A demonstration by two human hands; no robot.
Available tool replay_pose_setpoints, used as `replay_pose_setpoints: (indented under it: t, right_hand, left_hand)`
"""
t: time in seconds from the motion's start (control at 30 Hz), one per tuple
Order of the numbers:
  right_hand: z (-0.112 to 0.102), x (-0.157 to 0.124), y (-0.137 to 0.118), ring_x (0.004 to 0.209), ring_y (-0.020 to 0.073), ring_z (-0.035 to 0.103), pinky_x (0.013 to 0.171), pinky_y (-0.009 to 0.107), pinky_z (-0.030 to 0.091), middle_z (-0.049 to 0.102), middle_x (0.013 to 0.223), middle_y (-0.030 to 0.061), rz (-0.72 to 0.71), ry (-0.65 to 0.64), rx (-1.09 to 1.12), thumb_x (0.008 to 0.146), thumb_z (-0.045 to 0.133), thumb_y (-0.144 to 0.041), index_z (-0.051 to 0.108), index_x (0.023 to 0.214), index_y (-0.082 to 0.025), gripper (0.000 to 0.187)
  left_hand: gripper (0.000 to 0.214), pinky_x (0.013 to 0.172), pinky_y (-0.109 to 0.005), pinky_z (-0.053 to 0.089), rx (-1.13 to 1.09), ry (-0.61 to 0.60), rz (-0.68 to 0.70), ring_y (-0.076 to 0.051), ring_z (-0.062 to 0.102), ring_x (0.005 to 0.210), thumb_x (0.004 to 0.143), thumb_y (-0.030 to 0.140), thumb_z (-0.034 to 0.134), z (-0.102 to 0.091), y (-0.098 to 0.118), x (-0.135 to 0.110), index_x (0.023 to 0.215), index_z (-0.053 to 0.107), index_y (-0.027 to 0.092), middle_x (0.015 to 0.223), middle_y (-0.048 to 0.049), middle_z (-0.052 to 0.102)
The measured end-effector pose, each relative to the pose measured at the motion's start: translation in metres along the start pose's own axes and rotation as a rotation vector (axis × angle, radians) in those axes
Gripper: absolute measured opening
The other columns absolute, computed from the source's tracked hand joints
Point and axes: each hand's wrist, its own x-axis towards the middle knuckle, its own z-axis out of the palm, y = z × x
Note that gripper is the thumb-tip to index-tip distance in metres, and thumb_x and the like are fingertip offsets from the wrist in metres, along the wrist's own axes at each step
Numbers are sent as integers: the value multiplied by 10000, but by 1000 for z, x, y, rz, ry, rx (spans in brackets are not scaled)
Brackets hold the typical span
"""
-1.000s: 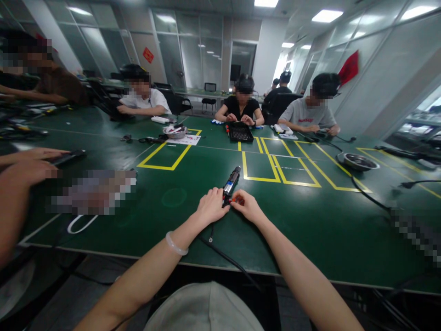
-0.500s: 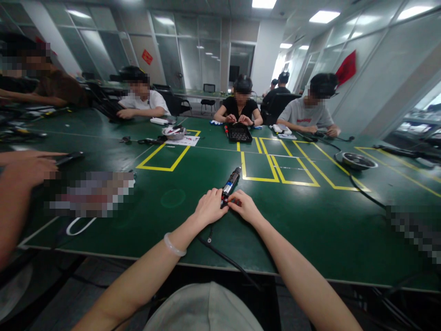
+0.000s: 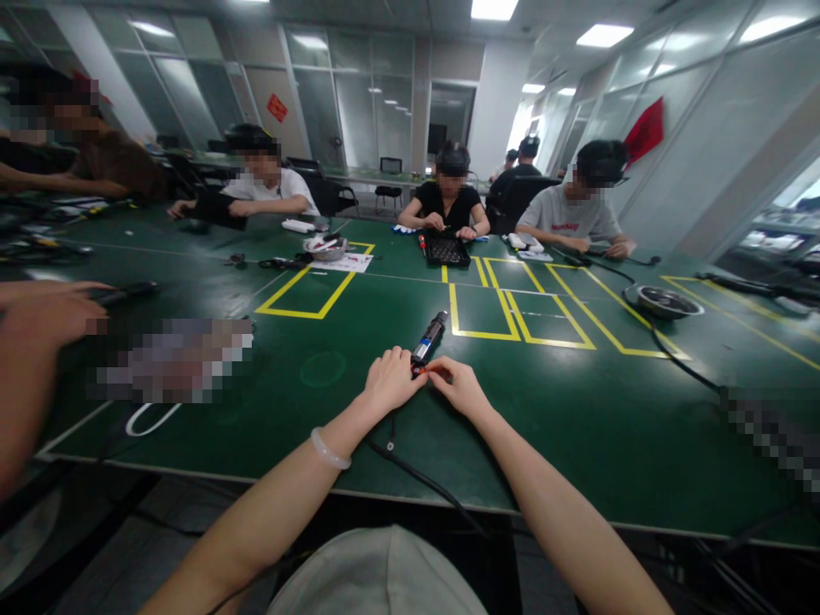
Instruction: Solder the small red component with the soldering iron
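Straight ahead on the green table (image 3: 282, 427), a slim black electric tool (image 3: 429, 337) with a blue-and-silver section points away from me. My left hand (image 3: 392, 380), with a pale bangle at the wrist, curls over its near end and grips it. Opposite, my right hand (image 3: 456, 384) has thumb and forefinger pinched on a small orange-red piece, perhaps a wire (image 3: 424, 370), at that same end. Fingers partly hide this spot. A black cable (image 3: 429, 483) runs from beneath my left forearm over the table edge, near a small metal ring (image 3: 390, 446).
Yellow tape outlines (image 3: 487, 336) mark the table beyond the tool. A round metal bowl (image 3: 670, 301) lies right, near a black cord. At left are a co-worker's hand (image 3: 57, 316) and a blurred-out packet (image 3: 179, 359). Across sit several people; one works over a black tray (image 3: 447, 249).
My right fingers have shifted slightly, and the orange-red piece shows more clearly between them. My left hand stays on the tool. Across the table, a co-worker has moved a dark object.
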Motion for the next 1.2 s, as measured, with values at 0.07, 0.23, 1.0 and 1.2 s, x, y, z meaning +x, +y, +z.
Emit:
replay_pose_setpoints:
  t: [0.07,0.23,1.0,1.2]
  right_hand:
    - [-1,0,0,726,163,598,677,279,449,685,869,32,-19,-3,-11,846,547,-208,673,936,-206,154]
    - [-6,0,2,739,169,589,681,282,445,670,864,39,-16,20,-14,863,528,-225,663,924,-200,151]
    - [-12,-2,6,685,141,565,662,251,419,665,812,25,40,-7,-55,861,535,-213,677,923,-172,161]
    - [-10,-1,9,677,140,567,663,252,422,664,802,24,44,-17,-60,862,535,-217,680,917,-173,161]
  left_hand:
    - [496,800,-375,443,-23,-12,-12,-293,580,1008,857,600,448,2,-4,2,1028,587,156,1071,-157,602]
    - [593,813,-373,441,-85,-23,-20,-297,585,1008,833,673,420,5,-12,6,1057,585,149,1067,-153,609]
    - [845,888,-459,447,0,-177,-425,-384,518,1158,693,753,505,-27,-198,10,1318,489,185,1282,-205,506]
    - [657,853,-489,442,134,8,-490,-407,518,1128,831,605,434,-26,-220,0,1312,523,167,1270,-231,512]
